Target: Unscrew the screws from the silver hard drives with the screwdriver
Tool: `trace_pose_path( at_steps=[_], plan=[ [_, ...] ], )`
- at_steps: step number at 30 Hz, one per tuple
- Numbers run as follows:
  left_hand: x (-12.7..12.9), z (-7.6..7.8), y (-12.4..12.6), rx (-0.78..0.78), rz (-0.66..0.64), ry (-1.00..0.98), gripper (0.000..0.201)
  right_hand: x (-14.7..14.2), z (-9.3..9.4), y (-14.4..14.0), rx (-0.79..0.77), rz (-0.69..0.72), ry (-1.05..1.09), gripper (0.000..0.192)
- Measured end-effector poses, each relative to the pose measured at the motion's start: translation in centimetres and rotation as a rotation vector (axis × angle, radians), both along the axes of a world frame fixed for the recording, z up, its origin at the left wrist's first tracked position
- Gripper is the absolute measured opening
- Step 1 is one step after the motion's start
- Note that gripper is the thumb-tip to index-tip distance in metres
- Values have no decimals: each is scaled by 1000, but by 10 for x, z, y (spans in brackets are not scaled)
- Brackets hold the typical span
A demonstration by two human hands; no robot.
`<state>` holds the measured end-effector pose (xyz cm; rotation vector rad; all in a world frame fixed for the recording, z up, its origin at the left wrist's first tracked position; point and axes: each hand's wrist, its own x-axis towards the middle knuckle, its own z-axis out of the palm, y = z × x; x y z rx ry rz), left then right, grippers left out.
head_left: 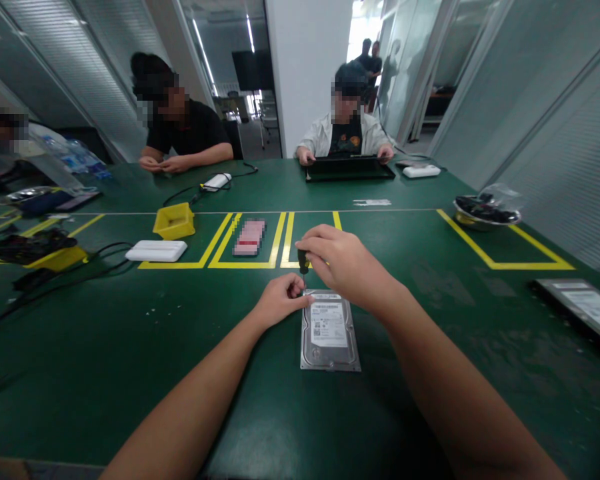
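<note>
A silver hard drive (329, 340) with a white label lies flat on the green table in front of me. My right hand (337, 263) is closed around the dark handle of a screwdriver (303, 261), held upright with its shaft pointing down at the drive's far left corner. Whether the tip sits in a screw is too small to see. My left hand (283, 298) grips that same corner, its thumb on the drive's edge and its fingers curled beside the screwdriver shaft.
Several hard drives (587, 303) appear stacked at the right edge. Behind them stands a metal bowl (487, 217) of dark parts. A yellow bin (174, 221), a white power bank (157, 251) and a pink phone (250, 237) lie farther off. Cables run along the left. Two people sit opposite.
</note>
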<state>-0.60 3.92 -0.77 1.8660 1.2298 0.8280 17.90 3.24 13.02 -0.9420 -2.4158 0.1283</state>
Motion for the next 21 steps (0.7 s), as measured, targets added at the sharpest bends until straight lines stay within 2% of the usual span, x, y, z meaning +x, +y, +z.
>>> trace_pose_path(
  at_steps=[8, 21],
  plan=[
    [0, 0, 1, -2, 1, -8, 32, -1, 1, 0, -2, -14, -6, 15],
    [0, 1, 0, -3, 19, 17, 31, 0, 0, 1, -4, 41, -7, 27]
  ],
)
